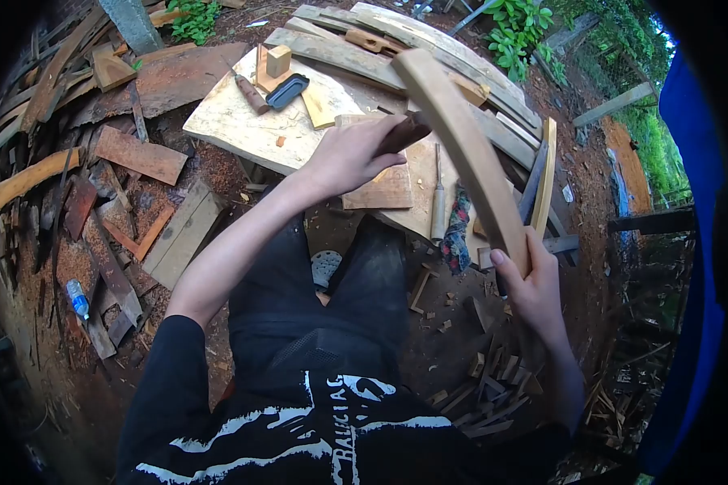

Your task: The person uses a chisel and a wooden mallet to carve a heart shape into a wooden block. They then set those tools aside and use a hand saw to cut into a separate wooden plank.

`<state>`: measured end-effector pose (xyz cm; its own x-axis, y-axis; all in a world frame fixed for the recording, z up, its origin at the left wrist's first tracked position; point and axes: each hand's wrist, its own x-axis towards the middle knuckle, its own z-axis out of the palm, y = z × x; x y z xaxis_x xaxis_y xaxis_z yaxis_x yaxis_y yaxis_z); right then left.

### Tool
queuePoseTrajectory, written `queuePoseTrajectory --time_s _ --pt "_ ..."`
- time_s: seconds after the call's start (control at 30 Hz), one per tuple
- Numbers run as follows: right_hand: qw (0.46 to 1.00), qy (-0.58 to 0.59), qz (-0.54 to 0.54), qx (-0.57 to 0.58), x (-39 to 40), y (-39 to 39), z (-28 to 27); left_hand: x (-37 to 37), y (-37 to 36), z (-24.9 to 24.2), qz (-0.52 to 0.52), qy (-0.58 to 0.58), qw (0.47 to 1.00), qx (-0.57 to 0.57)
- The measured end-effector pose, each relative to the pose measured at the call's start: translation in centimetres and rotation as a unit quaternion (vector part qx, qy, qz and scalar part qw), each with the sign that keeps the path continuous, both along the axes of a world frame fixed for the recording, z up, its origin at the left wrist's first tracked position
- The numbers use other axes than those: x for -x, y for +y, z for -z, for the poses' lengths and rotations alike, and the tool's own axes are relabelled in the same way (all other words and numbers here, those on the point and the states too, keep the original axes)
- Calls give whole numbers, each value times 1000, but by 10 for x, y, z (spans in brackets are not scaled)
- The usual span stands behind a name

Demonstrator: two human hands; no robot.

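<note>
My right hand [535,293] is closed around the lower end of a long, curved piece of pale wood [467,141], held upright at a slant. My left hand [352,158] grips a dark brown wooden piece [403,134], whose far end meets the edge of the curved wood in this view; its exact kind I cannot tell. Below my hands, on the pale workbench [243,121], lie a flat wood block [378,190], a chisel [438,198] and a patterned cloth [459,233].
On the bench's left part are a brown-handled tool [252,95], a black case [288,91] and a small wood cube [278,61]. Planks [340,61] line the far side. Scrap boards [141,153], a plastic bottle [78,299] and offcuts [493,388] lie on the ground.
</note>
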<state>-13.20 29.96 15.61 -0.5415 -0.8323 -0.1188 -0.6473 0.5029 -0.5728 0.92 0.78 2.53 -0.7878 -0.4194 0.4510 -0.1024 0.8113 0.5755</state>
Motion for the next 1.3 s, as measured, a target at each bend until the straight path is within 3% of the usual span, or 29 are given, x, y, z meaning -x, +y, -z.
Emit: queuePoseTrajectory --time_s 0.07,0.13,0.2,0.37,0.43,1.17,1.3 --pt "999 -28 19 36 -2 2 9 0 -5 1 0 2 1000 -26" --pt "986 -62 47 150 -3 6 20 -2 -7 1 2 3 999 -51" --pt "985 -56 48 156 -4 9 23 -3 -9 -2 -56 82 990 -98" --pt "987 -65 67 127 -6 16 28 -13 -13 -7 -89 100 987 -89" --pt "987 -56 56 141 -6 15 33 -14 -12 -3 -107 59 986 -117" --pt "991 -81 41 98 -4 -1 35 -4 -11 7 -111 52 989 -85" --pt "983 -89 18 159 -7 -13 31 0 -9 6 -100 53 988 -101"
